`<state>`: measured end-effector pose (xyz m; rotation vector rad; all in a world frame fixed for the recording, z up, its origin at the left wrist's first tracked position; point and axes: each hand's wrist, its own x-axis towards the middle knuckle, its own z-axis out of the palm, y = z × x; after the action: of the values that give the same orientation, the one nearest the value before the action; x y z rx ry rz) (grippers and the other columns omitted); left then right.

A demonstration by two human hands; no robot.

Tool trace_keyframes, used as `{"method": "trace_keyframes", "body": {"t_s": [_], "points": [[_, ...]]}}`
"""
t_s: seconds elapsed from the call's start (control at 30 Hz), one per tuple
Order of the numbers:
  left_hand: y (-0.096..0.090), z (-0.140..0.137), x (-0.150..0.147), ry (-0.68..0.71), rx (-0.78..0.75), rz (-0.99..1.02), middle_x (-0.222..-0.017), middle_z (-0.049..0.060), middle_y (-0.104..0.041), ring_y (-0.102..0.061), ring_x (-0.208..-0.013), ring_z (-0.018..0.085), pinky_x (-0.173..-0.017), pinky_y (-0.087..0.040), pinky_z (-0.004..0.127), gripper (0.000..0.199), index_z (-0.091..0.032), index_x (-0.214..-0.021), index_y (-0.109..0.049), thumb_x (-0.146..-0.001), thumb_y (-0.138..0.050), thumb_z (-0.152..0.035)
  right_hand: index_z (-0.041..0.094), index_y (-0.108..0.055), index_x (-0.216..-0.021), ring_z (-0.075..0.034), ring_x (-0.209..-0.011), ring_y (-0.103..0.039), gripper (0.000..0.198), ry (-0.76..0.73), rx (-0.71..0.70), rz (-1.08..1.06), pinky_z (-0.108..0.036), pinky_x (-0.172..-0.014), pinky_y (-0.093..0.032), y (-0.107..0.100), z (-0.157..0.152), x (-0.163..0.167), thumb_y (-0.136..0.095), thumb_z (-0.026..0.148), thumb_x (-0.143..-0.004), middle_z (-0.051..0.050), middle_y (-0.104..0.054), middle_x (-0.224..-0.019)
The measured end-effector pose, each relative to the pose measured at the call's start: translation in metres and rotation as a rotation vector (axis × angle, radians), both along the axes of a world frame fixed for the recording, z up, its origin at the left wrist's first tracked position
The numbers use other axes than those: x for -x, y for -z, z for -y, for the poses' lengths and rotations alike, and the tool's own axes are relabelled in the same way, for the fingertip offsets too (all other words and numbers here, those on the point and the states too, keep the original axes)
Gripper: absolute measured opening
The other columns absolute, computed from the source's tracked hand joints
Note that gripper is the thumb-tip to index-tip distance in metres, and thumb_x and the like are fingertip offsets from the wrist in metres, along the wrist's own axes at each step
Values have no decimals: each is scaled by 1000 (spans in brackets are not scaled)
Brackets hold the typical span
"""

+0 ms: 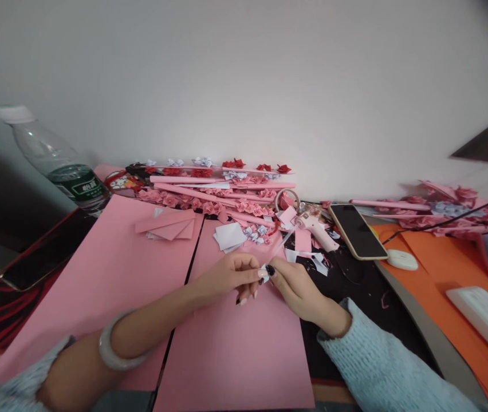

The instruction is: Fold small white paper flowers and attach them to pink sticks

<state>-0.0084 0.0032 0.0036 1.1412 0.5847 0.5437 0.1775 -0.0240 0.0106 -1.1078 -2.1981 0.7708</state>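
Observation:
Between my left hand and my right hand is a small white folded paper piece, pinched by the fingertips of both. Most of it is hidden by the fingers, so its exact shape does not show. Both hands are closed just above a large pink paper sheet. Just beyond them lie a stack of white paper squares and a few small white paper flowers. A pink glue gun rests behind my right hand, near white paper scraps.
Paper flower stems line the wall. Left are folded pink papers, another pink sheet, a water bottle and a dark phone. Right are a pale-framed phone, a white mouse, orange paper and a white keyboard.

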Motion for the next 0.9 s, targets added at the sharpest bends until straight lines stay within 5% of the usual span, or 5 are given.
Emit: {"method": "trace_keyframes", "body": {"t_s": [0.2, 0.47, 0.57, 0.7, 0.9], "points": [[-1, 5, 1, -136, -269, -137, -55, -4, -55, -50, -40, 7, -42, -39, 18, 18, -16, -69, -49, -84, -51, -26, 18, -40, -66, -10, -51, -35, 30, 75, 92, -113, -23, -50, -28, 5, -5, 0, -36, 32, -93, 4, -37, -57], [3, -3, 10, -229, -942, -511, -68, 1, -62, -56, -65, 12, -64, -39, 22, 24, -17, -67, -60, -86, -45, -20, 17, -46, -71, -6, -44, -31, 33, 32, 561, -463, -20, -42, -25, 8, -8, 5, -46, 46, -87, 6, -42, -56], [4, -4, 9, -284, -818, -486, -67, 0, -63, -56, -63, 11, -61, -40, 21, 18, -17, -71, -61, -84, -50, -21, 17, -47, -72, -6, -42, -31, 34, 33, 611, -543, -20, -41, -24, 7, -9, 6, -50, 48, -84, 6, -44, -55], [4, -3, 3, -304, -437, -246, -75, 1, -66, -62, -71, 13, -66, -46, 23, 5, -16, -80, -59, -78, -59, -21, 16, -47, -71, -6, -42, -32, 32, 77, 579, -565, -19, -41, -25, 6, -11, 7, -53, 44, -84, 6, -43, -54], [8, -6, -1, -313, -177, -82, -79, 3, -68, -64, -76, 14, -73, -51, 29, 17, -13, -85, -60, -74, -66, -24, 16, -47, -69, -6, -43, -33, 29, 135, 486, -498, -19, -41, -26, 5, -13, 5, -51, 39, -86, 7, -40, -53]]}}
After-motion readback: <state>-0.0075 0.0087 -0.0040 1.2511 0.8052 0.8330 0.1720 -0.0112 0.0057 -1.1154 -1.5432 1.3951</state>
